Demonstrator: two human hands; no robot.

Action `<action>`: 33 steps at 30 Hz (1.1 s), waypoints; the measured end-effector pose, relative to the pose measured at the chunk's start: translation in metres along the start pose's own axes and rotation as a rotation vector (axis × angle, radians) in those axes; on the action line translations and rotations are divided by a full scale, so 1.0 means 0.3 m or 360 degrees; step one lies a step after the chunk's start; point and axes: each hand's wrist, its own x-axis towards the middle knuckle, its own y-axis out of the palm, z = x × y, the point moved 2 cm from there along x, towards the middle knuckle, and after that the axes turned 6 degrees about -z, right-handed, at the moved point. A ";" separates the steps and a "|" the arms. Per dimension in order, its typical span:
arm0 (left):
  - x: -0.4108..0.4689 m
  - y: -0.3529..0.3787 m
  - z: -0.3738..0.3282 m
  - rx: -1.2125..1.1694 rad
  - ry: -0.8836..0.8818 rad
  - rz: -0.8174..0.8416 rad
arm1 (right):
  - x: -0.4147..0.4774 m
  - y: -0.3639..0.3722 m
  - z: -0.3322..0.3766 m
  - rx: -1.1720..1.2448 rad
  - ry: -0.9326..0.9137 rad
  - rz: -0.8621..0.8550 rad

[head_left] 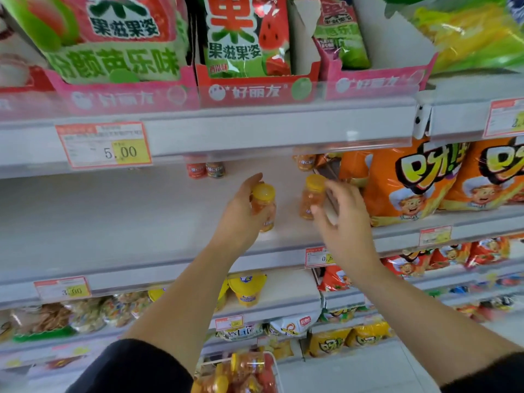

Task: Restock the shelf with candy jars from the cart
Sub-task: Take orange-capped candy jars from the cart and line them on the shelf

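Candy jars (263,211) of clear plastic, with yellow screw caps and orange sweets inside: two are in your hands, over the white shelf board (113,217) at the middle level.

Far left, a red-framed price label (103,148) reading 5.00 sits on the rail above that board. At the back of the board, left of centre, stand two small rear jars (205,169), one with a red label and one with a dark label.

Your left grip (241,214) wraps the left jar from its left side, fingers curled behind it and thumb towards you. This jar leans slightly, its base close to the board. Whether it touches cannot be told.

The right jar (309,194) is just beside the left one, apart from it and roughly upright. Your right grip (343,219) holds it from the right, thumb across its lower front and fingers by the cap. Motion blur hides the exact contact.

Behind it, under the rail, a third small orange jar (304,161) is partly hidden. To the right, large orange snack bags (411,182) with a cartoon chef stand on the same board, close to your right fingers.

Bottom centre, between your black sleeves (136,367), the white wire cart (274,364) carries more yellow-capped stock jars (249,364).
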 end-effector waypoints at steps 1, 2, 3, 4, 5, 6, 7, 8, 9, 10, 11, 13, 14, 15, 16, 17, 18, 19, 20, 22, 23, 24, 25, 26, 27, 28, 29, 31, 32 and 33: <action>-0.007 0.001 0.014 -0.0030 -0.0024 0.0009 | -0.042 -0.006 0.013 -0.0186 -0.0196 0.0053; -0.014 0.003 0.028 -0.0039 -0.0041 0.0022 | -0.070 0.000 0.017 -0.0369 -0.0353 0.0146; -0.018 0.003 0.042 -0.0011 -0.0036 0.0026 | -0.083 0.015 0.017 -0.0521 -0.0409 0.0270; -0.020 0.002 0.050 0.0059 -0.0010 0.0020 | -0.079 0.037 0.008 -0.0644 -0.0392 0.0399; -0.018 0.000 0.052 0.0133 0.0015 0.0013 | -0.058 0.056 0.002 -0.0751 -0.0354 0.0486; -0.015 -0.003 0.053 0.0185 0.0032 0.0006 | -0.028 0.074 -0.002 -0.0829 -0.0329 0.0544; -0.010 -0.005 0.053 0.0207 0.0038 0.0003 | 0.000 0.090 -0.004 -0.0878 -0.0303 0.0586; -0.004 -0.004 0.054 0.0218 0.0036 0.0002 | 0.025 0.100 -0.003 -0.0906 -0.0275 0.0617; 0.001 -0.003 0.056 0.0235 0.0033 -0.0002 | 0.046 0.106 -0.003 -0.0914 -0.0237 0.0643; 0.006 -0.001 0.060 0.0259 0.0037 -0.0008 | 0.066 0.114 -0.007 -0.0912 -0.0209 0.0657; 0.008 0.001 0.062 0.0272 0.0047 -0.0013 | 0.087 0.124 -0.012 -0.0910 -0.0173 0.0676; 0.013 0.003 0.068 0.0265 0.0060 -0.0027 | 0.129 0.152 -0.026 -0.0907 -0.0098 0.0736; 0.014 0.003 0.070 0.0260 0.0064 -0.0031 | 0.148 0.167 -0.037 -0.0895 -0.0071 0.0757; 0.015 0.003 0.072 0.0260 0.0065 -0.0029 | 0.164 0.181 -0.051 -0.0878 -0.0043 0.0773; 0.016 0.004 0.075 0.0261 0.0068 -0.0029 | 0.177 0.194 -0.065 -0.0864 -0.0016 0.0784; 0.017 0.004 0.077 0.0260 0.0069 -0.0030 | 0.187 0.207 -0.080 -0.0854 0.0002 0.0792; 0.018 0.004 0.079 0.0256 0.0070 -0.0032 | 0.194 0.219 -0.094 -0.0850 0.0008 0.0797; 0.018 0.003 0.079 0.0256 0.0074 -0.0034 | 0.199 0.230 -0.106 -0.0850 0.0002 0.0800; 0.018 0.003 0.079 0.0258 0.0079 -0.0035 | 0.201 0.240 -0.115 -0.0853 -0.0012 0.0809; 0.016 0.002 0.079 0.0244 0.0086 -0.0035 | 0.203 0.260 -0.127 -0.0882 -0.0047 0.0833; 0.014 0.002 0.079 0.0228 0.0091 -0.0037 | 0.205 0.269 -0.130 -0.0902 -0.0051 0.0845; 0.014 0.002 0.080 0.0214 0.0093 -0.0039 | 0.210 0.277 -0.131 -0.0927 -0.0041 0.0857; 0.012 0.003 0.080 0.0203 0.0095 -0.0039 | 0.215 0.283 -0.130 -0.0956 -0.0027 0.0866; 0.011 0.004 0.080 0.0195 0.0097 -0.0038 | 0.220 0.289 -0.127 -0.0983 -0.0013 0.0874; 0.011 0.004 0.079 0.0189 0.0100 -0.0036 | 0.225 0.293 -0.124 -0.1005 0.0000 0.0881; 0.011 0.004 0.079 0.0185 0.0101 -0.0036 | 0.228 0.297 -0.122 -0.1018 0.0015 0.0890; 0.011 0.004 0.079 0.0181 0.0100 -0.0036 | 0.232 0.300 -0.120 -0.1027 0.0032 0.0899; 0.009 0.004 0.077 0.0167 0.0099 -0.0037 | 0.235 0.302 -0.123 -0.1030 0.0056 0.0912; 0.006 0.003 0.076 0.0156 0.0096 -0.0038 | 0.235 0.302 -0.123 -0.1021 0.0052 0.0908; 0.003 0.002 0.072 0.0140 0.0087 -0.0041 | 0.233 0.298 -0.123 -0.1007 0.0033 0.0901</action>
